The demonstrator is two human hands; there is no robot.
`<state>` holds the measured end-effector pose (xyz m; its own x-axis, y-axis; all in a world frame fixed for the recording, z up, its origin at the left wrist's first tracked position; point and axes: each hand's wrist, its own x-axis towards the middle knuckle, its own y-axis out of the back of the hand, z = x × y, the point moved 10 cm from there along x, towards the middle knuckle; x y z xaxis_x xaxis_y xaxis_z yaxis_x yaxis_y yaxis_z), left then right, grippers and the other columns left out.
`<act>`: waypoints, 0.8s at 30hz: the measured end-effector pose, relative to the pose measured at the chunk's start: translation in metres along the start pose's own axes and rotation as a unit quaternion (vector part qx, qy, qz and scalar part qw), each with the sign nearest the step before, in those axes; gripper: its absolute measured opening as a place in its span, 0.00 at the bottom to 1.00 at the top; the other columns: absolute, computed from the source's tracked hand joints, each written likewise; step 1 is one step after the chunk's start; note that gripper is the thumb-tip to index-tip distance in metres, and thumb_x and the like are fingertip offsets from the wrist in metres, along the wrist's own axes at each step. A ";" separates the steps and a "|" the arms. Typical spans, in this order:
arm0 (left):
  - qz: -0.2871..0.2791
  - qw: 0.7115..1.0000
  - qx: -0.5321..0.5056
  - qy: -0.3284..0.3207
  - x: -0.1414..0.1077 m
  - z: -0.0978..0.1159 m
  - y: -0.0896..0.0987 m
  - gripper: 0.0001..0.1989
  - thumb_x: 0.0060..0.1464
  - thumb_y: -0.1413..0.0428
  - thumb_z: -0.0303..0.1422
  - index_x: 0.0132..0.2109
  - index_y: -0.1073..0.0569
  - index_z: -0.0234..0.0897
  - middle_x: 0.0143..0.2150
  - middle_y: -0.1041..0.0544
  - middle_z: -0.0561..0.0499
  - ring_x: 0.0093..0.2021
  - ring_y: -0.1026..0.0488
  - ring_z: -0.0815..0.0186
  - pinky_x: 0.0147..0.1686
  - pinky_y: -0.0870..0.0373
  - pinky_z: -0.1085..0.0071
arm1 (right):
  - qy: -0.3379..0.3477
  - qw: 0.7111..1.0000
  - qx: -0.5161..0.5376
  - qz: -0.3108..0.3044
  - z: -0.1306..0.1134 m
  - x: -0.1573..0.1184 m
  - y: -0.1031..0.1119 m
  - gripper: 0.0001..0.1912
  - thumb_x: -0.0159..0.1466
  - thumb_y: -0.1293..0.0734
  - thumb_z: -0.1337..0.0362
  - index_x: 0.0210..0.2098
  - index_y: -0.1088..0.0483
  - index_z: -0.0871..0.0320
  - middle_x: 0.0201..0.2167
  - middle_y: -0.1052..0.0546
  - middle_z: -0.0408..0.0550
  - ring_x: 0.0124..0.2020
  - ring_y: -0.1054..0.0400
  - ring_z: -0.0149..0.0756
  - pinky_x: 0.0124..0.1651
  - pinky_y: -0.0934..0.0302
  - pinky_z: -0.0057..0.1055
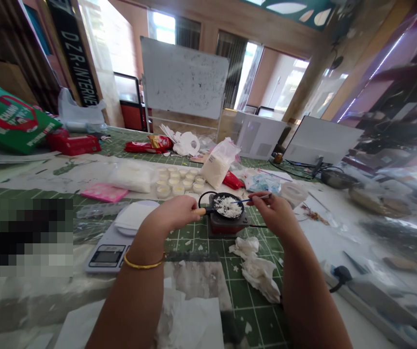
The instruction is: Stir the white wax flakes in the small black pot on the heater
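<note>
My left hand (174, 213) grips the wooden-tipped handle of a small black pan (226, 196), which sits on a small red electric hot plate (228, 226). White flakes (228, 207) fill the middle of the pan. My right hand (271, 213) pinches a thin blue stirring stick (250, 198), whose tip reaches into the flakes. A gold bangle (145, 264) circles my left wrist. A digital kitchen scale (108, 254) with a white dish lies just left of my left hand.
Crumpled tissues (257, 271) lie on a green cutting mat (208, 242) below the hot plate. Beyond the pan stand rows of small cups (179, 180) holding something white and a plastic bag of white granules (218, 162). A black cord runs right from the hot plate.
</note>
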<state>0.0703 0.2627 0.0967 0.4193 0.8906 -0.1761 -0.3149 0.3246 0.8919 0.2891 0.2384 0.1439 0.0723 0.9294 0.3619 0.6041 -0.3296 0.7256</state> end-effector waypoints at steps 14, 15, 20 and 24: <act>0.017 1.000 0.003 -0.003 -0.004 0.002 0.008 0.22 0.49 0.56 0.51 0.31 0.30 0.36 0.28 0.26 0.48 0.27 0.31 0.64 0.23 0.43 0.72 | 0.024 0.998 0.012 -0.048 -0.014 -0.008 -0.003 0.14 0.59 0.42 0.58 0.36 0.27 0.57 0.33 0.22 0.47 0.36 0.30 0.38 0.38 0.41 0.32; 0.024 1.000 0.003 0.000 -0.004 0.001 0.010 0.24 0.50 0.58 0.52 0.30 0.30 0.36 0.28 0.26 0.48 0.26 0.31 0.64 0.24 0.43 0.71 | 0.022 0.998 0.012 -0.060 -0.014 -0.009 -0.004 0.14 0.59 0.42 0.58 0.35 0.27 0.57 0.33 0.22 0.47 0.35 0.30 0.37 0.37 0.41 0.31; 0.049 0.998 -0.030 0.021 -0.003 -0.006 0.015 0.30 0.54 0.69 0.53 0.29 0.33 0.35 0.28 0.26 0.47 0.23 0.32 0.66 0.25 0.42 0.71 | -0.004 0.999 -0.011 -0.048 -0.003 -0.003 -0.005 0.14 0.59 0.42 0.58 0.36 0.28 0.56 0.30 0.22 0.46 0.34 0.30 0.38 0.38 0.41 0.32; 0.039 0.998 -0.043 0.006 -0.001 -0.002 0.010 0.32 0.52 0.69 0.56 0.28 0.32 0.35 0.28 0.26 0.47 0.24 0.32 0.66 0.25 0.42 0.71 | 0.027 1.000 -0.014 0.000 -0.006 0.001 -0.003 0.16 0.61 0.43 0.56 0.39 0.29 0.56 0.34 0.23 0.48 0.39 0.31 0.40 0.42 0.41 0.35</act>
<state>0.0647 0.2657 0.1049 0.3812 0.9176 -0.1129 -0.4179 0.2800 0.8643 0.2827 0.2393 0.1456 0.0291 0.9196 0.3919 0.5821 -0.3343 0.7412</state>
